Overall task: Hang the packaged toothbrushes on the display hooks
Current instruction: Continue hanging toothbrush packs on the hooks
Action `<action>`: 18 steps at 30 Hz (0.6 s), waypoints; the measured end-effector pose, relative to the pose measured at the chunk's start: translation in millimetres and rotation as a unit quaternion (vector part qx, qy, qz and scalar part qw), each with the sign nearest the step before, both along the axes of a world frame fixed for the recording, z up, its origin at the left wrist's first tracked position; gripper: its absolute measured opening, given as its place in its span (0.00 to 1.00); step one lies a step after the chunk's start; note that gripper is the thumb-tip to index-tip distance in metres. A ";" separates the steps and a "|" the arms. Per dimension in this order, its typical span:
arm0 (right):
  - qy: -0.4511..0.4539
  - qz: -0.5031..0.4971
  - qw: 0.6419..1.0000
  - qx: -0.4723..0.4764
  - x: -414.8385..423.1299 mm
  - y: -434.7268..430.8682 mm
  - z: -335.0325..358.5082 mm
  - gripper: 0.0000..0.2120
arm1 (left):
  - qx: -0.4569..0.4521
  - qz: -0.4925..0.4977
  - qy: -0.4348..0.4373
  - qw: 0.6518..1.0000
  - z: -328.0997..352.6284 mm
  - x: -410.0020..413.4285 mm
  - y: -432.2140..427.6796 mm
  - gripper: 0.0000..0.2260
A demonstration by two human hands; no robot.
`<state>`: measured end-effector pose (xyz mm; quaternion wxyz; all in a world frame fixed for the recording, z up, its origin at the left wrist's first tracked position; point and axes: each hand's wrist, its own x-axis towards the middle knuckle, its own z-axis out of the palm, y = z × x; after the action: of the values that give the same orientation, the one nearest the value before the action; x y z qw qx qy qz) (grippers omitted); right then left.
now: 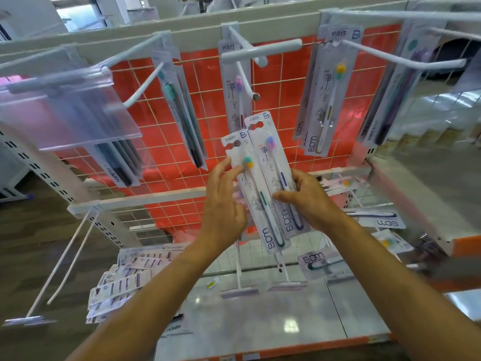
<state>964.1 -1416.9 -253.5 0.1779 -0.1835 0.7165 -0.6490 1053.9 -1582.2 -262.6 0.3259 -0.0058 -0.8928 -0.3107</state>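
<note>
Item: packaged toothbrushes (270, 165), two, fanned, held below centre hook (245, 74).
Grip: right hand (307, 201) clasped lower ends, thumb across front.
Support: left hand (223, 204) fingers lay along left pack; thumb hidden, grip unclear.
Handling advised: separate one pack, line hang-hole with hook tip.

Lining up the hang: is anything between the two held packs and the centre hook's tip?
Nothing visible. The held packs sit just below the hook tip, with open air between. One hung pack already sits further back on that hook.
</note>
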 end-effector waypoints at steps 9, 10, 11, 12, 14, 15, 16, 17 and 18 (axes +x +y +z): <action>0.016 -0.020 0.999 -0.034 12.9 -3.2 0.5 0.15 | 0.258 -0.042 -0.106 0.959 -13.7 2.7 29.3 0.27; 0.013 -0.015 0.999 -0.040 14.0 -2.7 -0.1 0.15 | 0.264 -0.046 -0.104 0.958 -13.5 2.6 30.2 0.29; 0.010 -0.010 0.999 -0.047 15.0 -2.1 -0.6 0.15 | 0.269 -0.054 -0.100 0.957 -13.0 3.0 30.9 0.31; 0.006 -0.006 0.999 -0.054 16.0 -1.1 -0.8 0.15 | 0.272 -0.062 -0.096 0.956 -12.3 3.7 31.2 0.33; 0.000 -0.001 0.998 -0.063 17.3 0.2 -1.7 0.14 | 0.277 -0.069 -0.089 0.954 -11.1 4.4 30.4 0.35; -0.003 0.000 0.998 -0.065 17.8 0.3 -2.5 0.14 | 0.283 -0.069 -0.086 0.953 -10.6 4.4 30.0 0.35; -0.006 0.002 0.998 -0.066 18.3 0.1 -3.2 0.14 | 0.290 -0.068 -0.085 0.951 -9.9 4.7 30.1 0.35; -0.010 0.002 0.998 -0.069 18.7 -0.3 -4.0 0.13 | 0.298 -0.066 -0.086 0.948 -8.5 5.0 30.6 0.35; -0.013 0.003 0.997 -0.073 19.0 -1.0 -4.7 0.13 | 0.305 -0.063 -0.087 0.946 -6.7 4.9 31.2 0.35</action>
<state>983.1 -1417.9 -258.2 0.1751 -0.1894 0.6644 -0.7015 1058.8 -1551.0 -269.3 0.2130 0.0645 -0.7784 -0.5870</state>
